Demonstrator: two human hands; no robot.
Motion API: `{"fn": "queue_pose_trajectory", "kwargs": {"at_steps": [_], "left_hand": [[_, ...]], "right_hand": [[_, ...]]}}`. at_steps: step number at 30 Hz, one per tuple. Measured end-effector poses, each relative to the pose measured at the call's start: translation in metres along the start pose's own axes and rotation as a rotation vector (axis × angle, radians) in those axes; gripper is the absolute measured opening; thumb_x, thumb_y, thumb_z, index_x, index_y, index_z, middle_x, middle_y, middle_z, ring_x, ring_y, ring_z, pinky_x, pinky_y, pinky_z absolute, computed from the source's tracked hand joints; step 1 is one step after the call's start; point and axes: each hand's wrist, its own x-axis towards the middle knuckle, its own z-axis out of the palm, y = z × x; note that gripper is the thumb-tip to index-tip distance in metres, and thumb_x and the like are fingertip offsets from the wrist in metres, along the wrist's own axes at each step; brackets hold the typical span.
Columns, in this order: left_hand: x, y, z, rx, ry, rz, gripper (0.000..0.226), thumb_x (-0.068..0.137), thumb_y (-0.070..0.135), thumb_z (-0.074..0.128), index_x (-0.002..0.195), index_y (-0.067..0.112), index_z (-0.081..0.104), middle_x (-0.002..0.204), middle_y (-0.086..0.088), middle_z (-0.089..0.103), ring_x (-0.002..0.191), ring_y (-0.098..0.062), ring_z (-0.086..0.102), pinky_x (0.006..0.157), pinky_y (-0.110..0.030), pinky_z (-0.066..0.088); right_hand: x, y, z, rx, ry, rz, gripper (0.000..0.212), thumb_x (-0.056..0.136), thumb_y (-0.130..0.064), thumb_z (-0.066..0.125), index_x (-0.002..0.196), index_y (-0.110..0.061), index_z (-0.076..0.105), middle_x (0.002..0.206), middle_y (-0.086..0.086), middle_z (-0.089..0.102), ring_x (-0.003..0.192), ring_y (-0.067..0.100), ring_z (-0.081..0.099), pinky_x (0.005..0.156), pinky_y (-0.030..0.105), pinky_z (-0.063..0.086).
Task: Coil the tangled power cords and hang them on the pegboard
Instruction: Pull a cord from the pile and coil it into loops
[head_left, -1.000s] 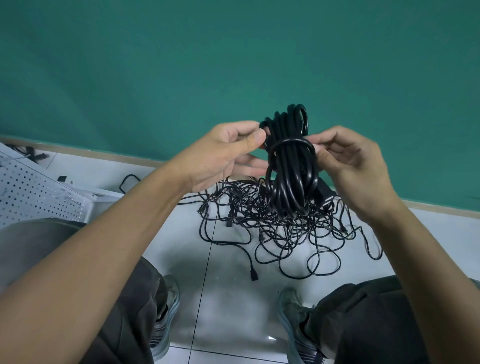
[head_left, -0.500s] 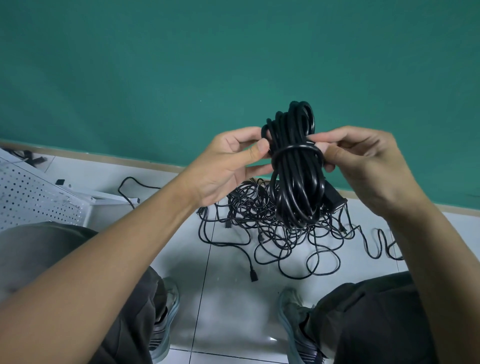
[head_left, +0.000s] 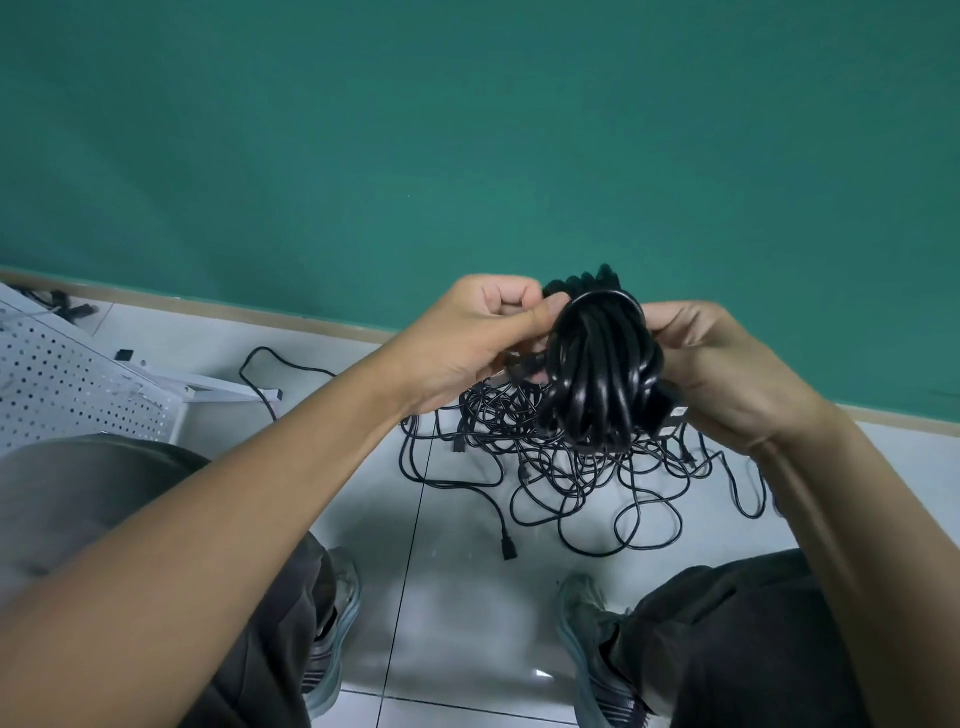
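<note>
While the green wall closes off the far side, white floor tiles lie open between the person's shoes. The white pegboard lies tilted at the left edge, well apart from the hands. Held above the tangled cords on the floor, the coiled cord sits between both hands. The left hand has its grip closed, thumb pinching a strand at the coil's upper left. The right hand cups the coil's right side, fingers apparently curled behind it, though they're mostly hidden.
</note>
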Motion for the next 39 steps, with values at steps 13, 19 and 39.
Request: {"fn": "queue_pose_trajectory", "kwargs": {"at_steps": [13, 19, 39], "left_hand": [[0.009, 0.000, -0.014, -0.047, 0.069, 0.003, 0.020, 0.106, 0.016, 0.052, 0.100, 0.006, 0.067, 0.082, 0.001, 0.068, 0.070, -0.006, 0.062, 0.065, -0.018, 0.051], [0.012, -0.002, -0.020, -0.044, 0.202, 0.017, 0.015, 0.094, 0.019, 0.068, 0.100, 0.006, 0.074, 0.092, -0.008, 0.073, 0.080, -0.014, 0.066, 0.076, -0.025, 0.056], [0.010, 0.002, -0.033, 0.406, 0.432, 0.092, 0.021, 0.086, 0.001, 0.079, 0.102, 0.015, 0.077, 0.103, -0.008, 0.076, 0.091, -0.038, 0.074, 0.095, -0.041, 0.060]], "right_hand": [[0.008, 0.005, 0.010, 0.019, 0.235, 0.008, 0.027, 0.104, -0.009, 0.049, 0.095, -0.010, 0.075, 0.090, 0.009, 0.071, 0.079, 0.018, 0.061, 0.076, 0.025, 0.051], [0.009, 0.002, 0.019, -0.044, 0.299, 0.061, 0.056, 0.109, -0.038, 0.041, 0.120, 0.012, 0.062, 0.104, 0.028, 0.068, 0.090, 0.025, 0.065, 0.083, 0.026, 0.053], [0.043, 0.040, 0.050, -0.124, 0.477, 0.158, 0.031, 0.100, -0.043, 0.061, 0.119, -0.019, 0.063, 0.111, 0.002, 0.075, 0.103, 0.018, 0.073, 0.103, 0.045, 0.054]]}}
